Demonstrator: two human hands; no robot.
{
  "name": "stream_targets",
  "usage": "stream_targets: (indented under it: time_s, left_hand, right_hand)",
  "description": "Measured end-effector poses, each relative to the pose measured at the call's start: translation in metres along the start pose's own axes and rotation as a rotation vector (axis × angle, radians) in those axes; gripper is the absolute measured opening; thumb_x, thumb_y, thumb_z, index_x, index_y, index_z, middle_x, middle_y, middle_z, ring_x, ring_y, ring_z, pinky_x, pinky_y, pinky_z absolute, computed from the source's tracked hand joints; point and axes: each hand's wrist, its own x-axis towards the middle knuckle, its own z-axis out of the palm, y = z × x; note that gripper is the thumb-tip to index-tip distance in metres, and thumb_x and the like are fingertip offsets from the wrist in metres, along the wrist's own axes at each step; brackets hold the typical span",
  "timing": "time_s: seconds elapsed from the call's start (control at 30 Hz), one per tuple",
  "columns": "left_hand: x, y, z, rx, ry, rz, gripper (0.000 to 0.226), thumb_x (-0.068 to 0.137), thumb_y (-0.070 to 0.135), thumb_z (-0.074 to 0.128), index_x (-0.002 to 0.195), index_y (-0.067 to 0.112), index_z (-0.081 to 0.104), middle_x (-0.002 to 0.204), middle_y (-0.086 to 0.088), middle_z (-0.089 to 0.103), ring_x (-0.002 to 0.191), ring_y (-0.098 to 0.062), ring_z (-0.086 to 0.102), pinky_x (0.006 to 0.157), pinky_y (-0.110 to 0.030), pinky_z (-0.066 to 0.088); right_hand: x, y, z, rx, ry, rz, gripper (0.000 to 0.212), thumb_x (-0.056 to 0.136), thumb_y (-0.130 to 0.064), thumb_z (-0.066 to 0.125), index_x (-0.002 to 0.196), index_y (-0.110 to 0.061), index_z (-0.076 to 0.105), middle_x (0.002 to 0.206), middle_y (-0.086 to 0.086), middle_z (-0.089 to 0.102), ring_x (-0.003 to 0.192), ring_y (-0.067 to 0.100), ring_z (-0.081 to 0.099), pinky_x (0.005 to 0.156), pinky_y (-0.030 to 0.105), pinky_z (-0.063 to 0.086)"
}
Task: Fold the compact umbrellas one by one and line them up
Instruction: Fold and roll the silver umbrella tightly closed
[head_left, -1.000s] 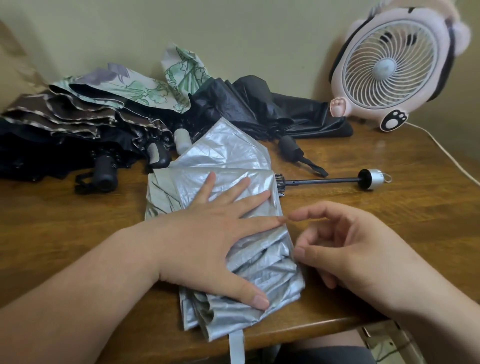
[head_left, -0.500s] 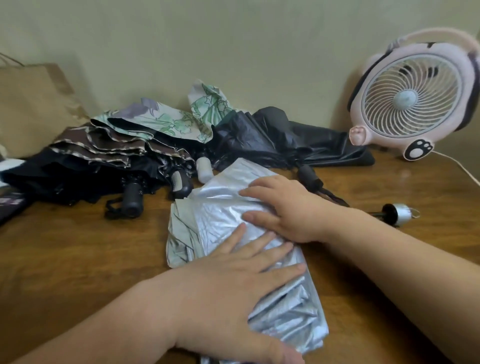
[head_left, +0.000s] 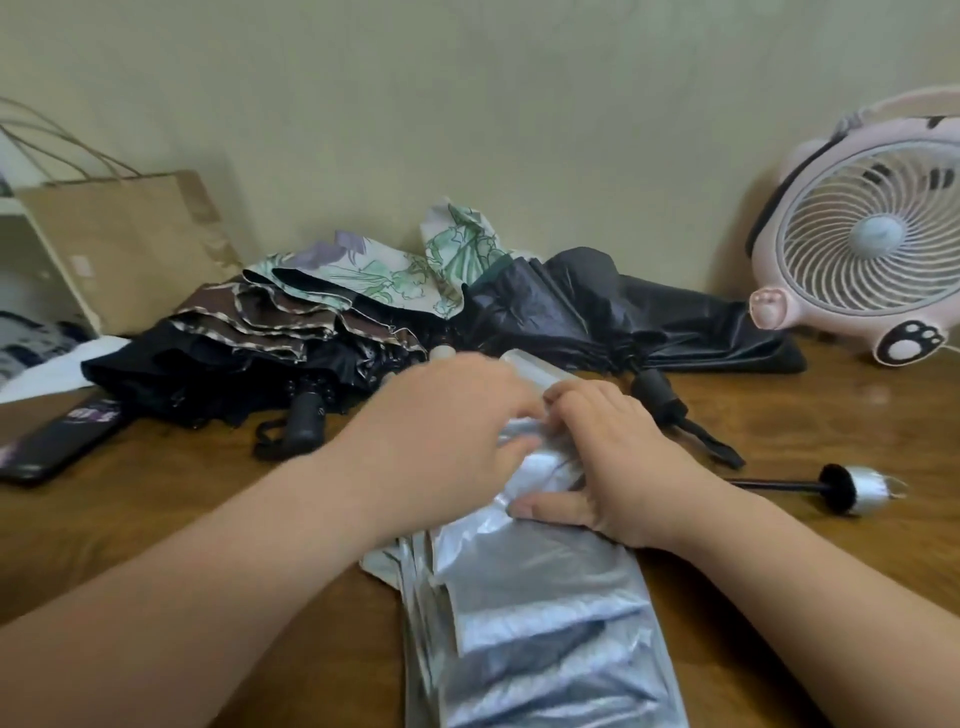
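A silver compact umbrella (head_left: 545, 613) lies on the wooden table (head_left: 156, 519), its pleats laid flat toward me. Its black shaft ends in a silver handle (head_left: 860, 488) at the right. My left hand (head_left: 441, 436) and my right hand (head_left: 613, 462) meet at the far end of the silver canopy, fingers curled into the fabric. My right thumb lies flat on the cloth. Behind lie unfolded umbrellas: a black and brown one (head_left: 234, 353), a floral one (head_left: 374, 270) and a dark grey one (head_left: 623, 317).
A pink fan (head_left: 862, 244) stands at the back right against the wall. A brown paper bag (head_left: 130, 249) leans at the back left. A dark phone (head_left: 57, 441) lies at the left table edge. Black umbrella handles (head_left: 306, 415) stick out toward me.
My left hand slid from the near middle of the canopy up to its far end beside my right hand. Both hands went from lying flat to gathering the fabric. The view tilted up.
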Motion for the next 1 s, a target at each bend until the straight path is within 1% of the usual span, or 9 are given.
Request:
stream_targets:
  time_s: [0.1,0.2,0.33,0.43,0.53,0.63,0.8,0.9,1.0]
  left_hand:
    - [0.003,0.001,0.048,0.019,-0.146,-0.068,0.048,0.094,0.058,0.043,0.126,0.032,0.069,0.123,0.012,0.068,0.121,-0.014,0.058,0.102,-0.041,0.051]
    - [-0.011,-0.011,0.059,-0.066,-0.082,-0.075,0.051,0.092,0.058,0.05,0.132,0.031,0.066,0.132,0.014,0.067,0.125,-0.01,0.059,0.107,-0.028,0.043]
    - [-0.009,-0.006,0.061,-0.021,-0.116,-0.049,0.058,0.088,0.057,0.056,0.137,0.026,0.063,0.137,0.011,0.064,0.127,-0.011,0.056,0.108,-0.022,0.033]
    - [-0.008,-0.007,0.061,-0.058,-0.063,-0.043,0.064,0.092,0.063,0.056,0.145,0.028,0.056,0.146,0.014,0.056,0.135,-0.008,0.045,0.111,-0.014,0.019]
    - [-0.006,-0.009,0.061,-0.065,-0.08,-0.017,0.064,0.096,0.06,0.057,0.152,0.033,0.044,0.152,0.019,0.045,0.141,-0.004,0.032,0.112,-0.013,0.013]
    - [-0.004,-0.011,0.065,-0.063,-0.072,-0.008,0.056,0.097,0.057,0.059,0.147,0.032,0.051,0.144,0.016,0.052,0.136,-0.008,0.038,0.118,-0.024,0.024]
    - [-0.003,-0.011,0.067,-0.044,-0.108,-0.035,0.057,0.097,0.056,0.057,0.149,0.033,0.048,0.144,0.016,0.05,0.135,-0.008,0.037,0.117,-0.028,0.027]
    - [-0.003,-0.011,0.066,-0.045,-0.098,-0.028,0.058,0.097,0.056,0.057,0.15,0.035,0.046,0.144,0.016,0.049,0.134,-0.007,0.036,0.116,-0.025,0.024]
    - [-0.007,-0.007,0.062,-0.018,-0.149,-0.014,0.065,0.098,0.063,0.049,0.156,0.042,0.03,0.152,0.019,0.036,0.142,-0.004,0.023,0.12,-0.023,0.013]
  right_hand:
    - [-0.002,-0.001,-0.005,0.066,-0.011,-0.016,0.088,0.056,-0.096,0.053,0.112,-0.028,0.048,0.128,-0.008,0.043,0.122,0.015,0.039,0.103,0.032,0.035]
    - [-0.003,0.004,-0.013,0.306,-0.021,0.079,0.087,0.057,-0.093,0.059,0.12,-0.033,0.048,0.132,-0.012,0.042,0.123,0.005,0.038,0.102,0.024,0.037]
    - [0.002,0.011,-0.018,0.423,0.345,0.446,0.054,0.083,-0.074,0.058,0.11,-0.026,0.056,0.1,-0.009,0.06,0.09,0.004,0.056,0.07,0.024,0.045]
    - [0.007,0.014,-0.02,0.386,0.221,0.639,0.041,0.09,-0.058,0.065,0.114,-0.026,0.053,0.095,-0.008,0.063,0.082,0.006,0.06,0.062,0.026,0.045]
    - [0.014,0.014,-0.017,0.459,0.166,0.689,0.04,0.091,-0.051,0.067,0.12,-0.027,0.054,0.096,-0.005,0.068,0.085,0.012,0.066,0.071,0.034,0.056]
    - [0.018,0.012,-0.016,0.613,0.228,0.713,0.039,0.088,-0.042,0.073,0.12,-0.028,0.057,0.089,0.0,0.074,0.081,0.02,0.072,0.08,0.048,0.062]
    - [0.017,0.011,-0.024,0.492,0.18,0.746,0.048,0.091,-0.04,0.07,0.133,-0.025,0.052,0.094,-0.003,0.068,0.083,0.015,0.067,0.082,0.041,0.059]
    - [0.018,0.014,-0.022,0.743,0.187,0.792,0.039,0.09,-0.033,0.073,0.124,-0.022,0.059,0.097,0.005,0.071,0.086,0.023,0.071,0.082,0.046,0.062]
    - [0.02,0.016,-0.017,0.935,0.242,0.792,0.04,0.087,-0.026,0.077,0.124,-0.02,0.061,0.102,0.01,0.071,0.091,0.027,0.072,0.084,0.046,0.062]
